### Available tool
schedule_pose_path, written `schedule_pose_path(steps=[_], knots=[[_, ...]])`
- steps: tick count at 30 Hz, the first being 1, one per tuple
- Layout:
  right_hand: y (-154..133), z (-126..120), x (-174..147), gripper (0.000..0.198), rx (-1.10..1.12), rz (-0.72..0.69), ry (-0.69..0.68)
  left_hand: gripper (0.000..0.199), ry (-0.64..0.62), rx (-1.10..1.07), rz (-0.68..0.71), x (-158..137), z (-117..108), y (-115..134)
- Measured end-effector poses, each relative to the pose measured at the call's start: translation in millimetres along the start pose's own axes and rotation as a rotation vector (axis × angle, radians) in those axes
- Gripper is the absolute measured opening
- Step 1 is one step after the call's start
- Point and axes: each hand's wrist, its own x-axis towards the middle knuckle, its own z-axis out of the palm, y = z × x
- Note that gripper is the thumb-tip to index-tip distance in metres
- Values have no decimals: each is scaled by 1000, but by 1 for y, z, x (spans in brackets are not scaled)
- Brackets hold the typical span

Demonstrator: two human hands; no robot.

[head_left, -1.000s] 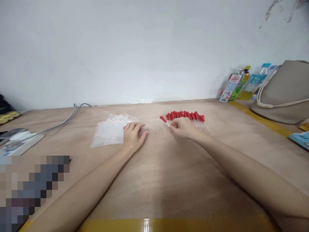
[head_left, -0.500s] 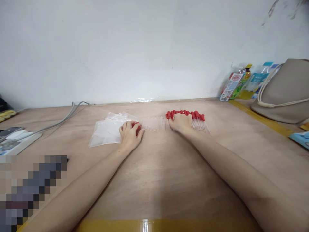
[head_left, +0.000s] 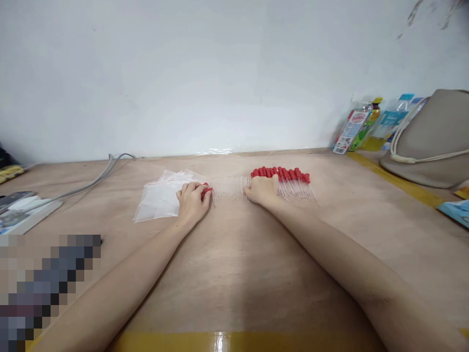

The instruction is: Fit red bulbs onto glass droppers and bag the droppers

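Observation:
My left hand (head_left: 193, 198) is closed around a few small red pieces (head_left: 207, 189), which show between its thumb and fingers. It rests at the right edge of a stack of clear plastic bags (head_left: 157, 198). My right hand (head_left: 263, 189) is closed in a pinch at the right end of a row of thin clear sticks (head_left: 229, 187); what its fingertips hold is too small to make out. Behind and right of it lies a row of thin clear sticks with red ends (head_left: 293, 175), side by side, red ends toward the wall. My right hand hides part of this row.
Bottles (head_left: 384, 124) and a drink carton (head_left: 351, 131) stand at the back right, beside a grey-beige bag (head_left: 432, 139). A grey cable (head_left: 91, 186) runs to a white power strip (head_left: 44, 212) on the left. Yellow tape (head_left: 176, 341) crosses the table's near edge.
My right hand has moved left, from the red-ended row toward the bare clear sticks, uncovering more red-ended sticks. My left hand has shifted slightly left, still closed on the red pieces.

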Motion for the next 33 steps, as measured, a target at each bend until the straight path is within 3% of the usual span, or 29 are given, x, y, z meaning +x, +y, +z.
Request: schedule_pose_path(steps=[10,13,17,22,26,30,33], knots=[[-8,-3,4,26,22,57,-77,13,107,-27,30,-2,-3,6],[-5,-2,1,27,50,47,-29,13,93,-59,55,-2,-3,5],[1,-1,-10,27,104,17,149,13,54,-77,46,-1,-2,2],[23,7,-35,23,226,-175,360,11,88,-83,27,1,-4,2],[44,13,-57,20,371,-406,393,22,162,-234,109,-6,-7,10],[52,10,-71,23,449,-580,398,23,3,-434,294,-21,-12,32],[51,8,-74,22,446,-623,379,21,-122,-499,308,-30,-15,46]])
